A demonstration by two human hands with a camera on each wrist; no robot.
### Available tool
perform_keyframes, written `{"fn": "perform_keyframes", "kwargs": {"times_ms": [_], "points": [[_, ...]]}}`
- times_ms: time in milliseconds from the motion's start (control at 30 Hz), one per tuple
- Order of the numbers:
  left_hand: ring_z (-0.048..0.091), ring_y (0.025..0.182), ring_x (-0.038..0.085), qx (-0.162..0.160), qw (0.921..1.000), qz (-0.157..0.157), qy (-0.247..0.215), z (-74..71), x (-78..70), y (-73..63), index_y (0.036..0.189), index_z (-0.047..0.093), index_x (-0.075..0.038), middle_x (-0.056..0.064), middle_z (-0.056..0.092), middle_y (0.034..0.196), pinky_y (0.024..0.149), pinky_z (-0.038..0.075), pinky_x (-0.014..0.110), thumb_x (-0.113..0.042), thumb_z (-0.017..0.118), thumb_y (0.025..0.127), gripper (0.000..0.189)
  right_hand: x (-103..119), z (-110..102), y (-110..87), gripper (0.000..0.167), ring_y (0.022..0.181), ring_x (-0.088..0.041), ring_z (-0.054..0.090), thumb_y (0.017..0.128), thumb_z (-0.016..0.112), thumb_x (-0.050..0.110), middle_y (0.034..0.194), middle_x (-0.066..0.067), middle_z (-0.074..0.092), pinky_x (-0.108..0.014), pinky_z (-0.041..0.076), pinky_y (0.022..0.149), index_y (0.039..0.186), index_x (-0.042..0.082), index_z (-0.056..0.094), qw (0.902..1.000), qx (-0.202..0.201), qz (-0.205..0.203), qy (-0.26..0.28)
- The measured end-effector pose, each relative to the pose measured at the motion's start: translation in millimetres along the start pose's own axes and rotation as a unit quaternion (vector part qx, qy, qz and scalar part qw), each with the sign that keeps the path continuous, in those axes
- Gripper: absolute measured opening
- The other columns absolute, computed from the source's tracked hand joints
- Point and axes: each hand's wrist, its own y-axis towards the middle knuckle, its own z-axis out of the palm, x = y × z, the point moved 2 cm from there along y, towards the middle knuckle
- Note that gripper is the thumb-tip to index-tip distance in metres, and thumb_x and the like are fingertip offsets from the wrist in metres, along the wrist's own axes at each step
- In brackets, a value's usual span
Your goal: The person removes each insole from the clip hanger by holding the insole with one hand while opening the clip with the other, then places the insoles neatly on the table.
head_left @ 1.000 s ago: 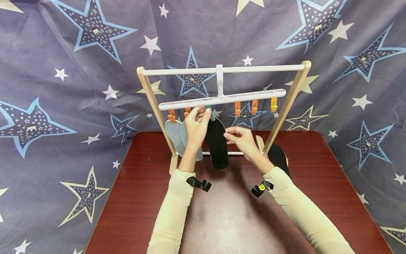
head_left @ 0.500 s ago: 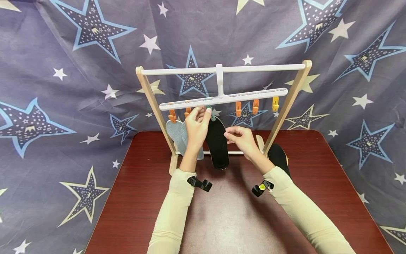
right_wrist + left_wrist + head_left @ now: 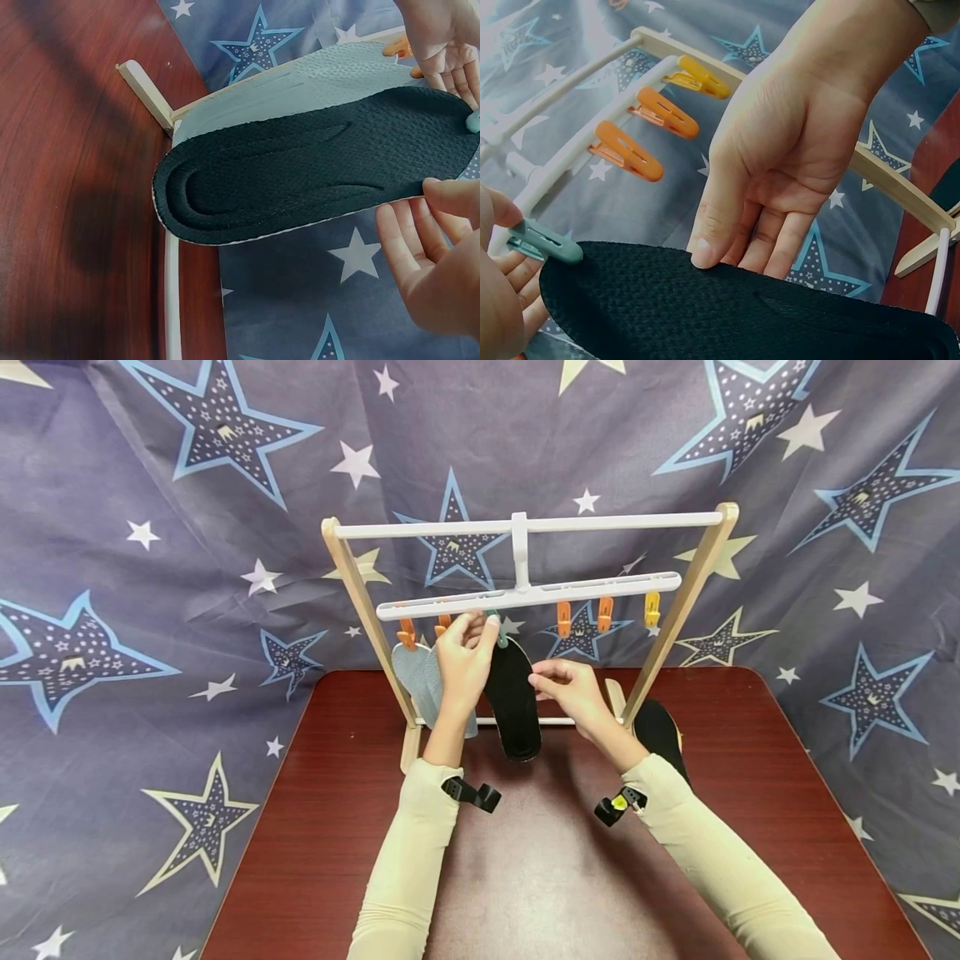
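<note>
Black insole (image 3: 513,702): below the hanger (image 3: 585,590), its top edge caught in the green clip (image 3: 549,240).
Left hand (image 3: 462,656): our thumb and fingers pinch that clip.
Right hand (image 3: 567,687): our thumb and fingers pinch the insole's side edge.
Grey insoles (image 3: 416,675): we see them hanging by orange clips (image 3: 406,635), partly behind our left hand.

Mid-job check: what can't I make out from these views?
- Left wrist: held black insole, partly cut off by bottom edge.
- Right wrist: teal clip, mostly cut off by right edge.
- Head: inner grey insole, partly hidden by left hand.
- Head: other black insole, partly hidden by right sleeve.
</note>
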Motion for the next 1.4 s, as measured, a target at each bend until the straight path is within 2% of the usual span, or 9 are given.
{"fn": "perform_keyframes", "kwargs": {"times_ms": [100, 267, 500, 700, 867, 1167, 1400], "points": [[0.069, 0.093, 0.027, 0.001, 1.0, 0.002, 0.004, -0.5, -0.2, 0.3, 0.114, 0.067, 0.017, 0.029, 0.07, 0.107, 0.087, 0.059, 0.024, -0.008, 0.068, 0.096, 0.031, 0.0, 0.1, 0.0, 0.026, 0.076, -0.007, 0.069, 0.094, 0.07, 0.001, 0.091, -0.008, 0.073, -0.043, 0.064, 0.079, 0.113, -0.016, 0.068, 1.0, 0.002, -0.001, 0.001], [0.07, 0.094, 0.03, -0.001, 0.9999, 0.005, 0.016, -1.0, -1.4, 0.6, 0.113, 0.066, 0.018, 0.029, 0.071, 0.106, 0.086, 0.059, 0.023, -0.009, 0.068, 0.096, 0.032, 0.3, 0.1, 0.0, 0.024, 0.075, -0.008, 0.07, 0.093, 0.07, 0.0, 0.089, -0.005, 0.073, -0.034, 0.065, 0.074, 0.112, -0.015, 0.068, 1.0, 0.001, -0.001, 0.0], [0.071, 0.095, 0.034, -0.005, 0.9997, 0.011, 0.022, -1.7, -2.5, 0.4, 0.111, 0.067, 0.017, 0.029, 0.071, 0.105, 0.085, 0.059, 0.021, -0.01, 0.068, 0.095, 0.031, 1.0, -0.3, -0.6, 0.024, 0.075, -0.008, 0.071, 0.093, 0.07, -0.001, 0.088, -0.002, 0.073, -0.035, 0.065, 0.074, 0.112, -0.014, 0.069, 1.0, 0.001, 0.0, -0.001], [0.071, 0.093, 0.029, -0.007, 0.9997, 0.004, 0.021, -0.9, -1.1, 0.9, 0.111, 0.067, 0.017, 0.029, 0.071, 0.105, 0.084, 0.058, 0.018, -0.009, 0.068, 0.095, 0.031, 1.2, -0.5, -1.4, 0.024, 0.075, -0.007, 0.071, 0.093, 0.07, -0.001, 0.086, 0.003, 0.073, -0.035, 0.065, 0.074, 0.113, -0.015, 0.068, 1.0, 0.002, 0.0, -0.002], [0.07, 0.09, 0.024, -0.009, 0.9997, 0.008, 0.022, -0.8, -0.6, 1.2, 0.11, 0.069, 0.015, 0.029, 0.072, 0.104, 0.084, 0.059, 0.02, -0.009, 0.068, 0.095, 0.029, 2.0, -0.5, -2.4, 0.024, 0.075, -0.007, 0.07, 0.093, 0.069, -0.003, 0.086, 0.004, 0.072, -0.03, 0.064, 0.072, 0.114, -0.016, 0.067, 1.0, 0.001, 0.002, 0.001], [0.07, 0.083, 0.015, -0.018, 0.9995, 0.016, 0.021, -0.6, -2.1, 1.2, 0.105, 0.07, 0.013, 0.026, 0.073, 0.099, 0.08, 0.059, 0.02, -0.009, 0.069, 0.093, 0.025, 1.4, -1.3, -2.6, 0.024, 0.076, -0.007, 0.07, 0.094, 0.069, -0.002, 0.086, 0.004, 0.073, -0.036, 0.065, 0.074, 0.113, -0.015, 0.068, 1.0, 0.003, 0.0, -0.006], [0.069, 0.085, 0.02, -0.013, 0.9997, 0.004, 0.021, -1.3, -3.3, 0.8, 0.107, 0.071, 0.013, 0.029, 0.073, 0.102, 0.081, 0.058, 0.019, -0.008, 0.07, 0.094, 0.025, 1.0, -0.7, -2.4, 0.023, 0.075, -0.007, 0.07, 0.093, 0.069, -0.002, 0.084, 0.007, 0.072, -0.029, 0.064, 0.071, 0.113, -0.015, 0.068, 1.0, 0.003, 0.001, -0.007]]}}
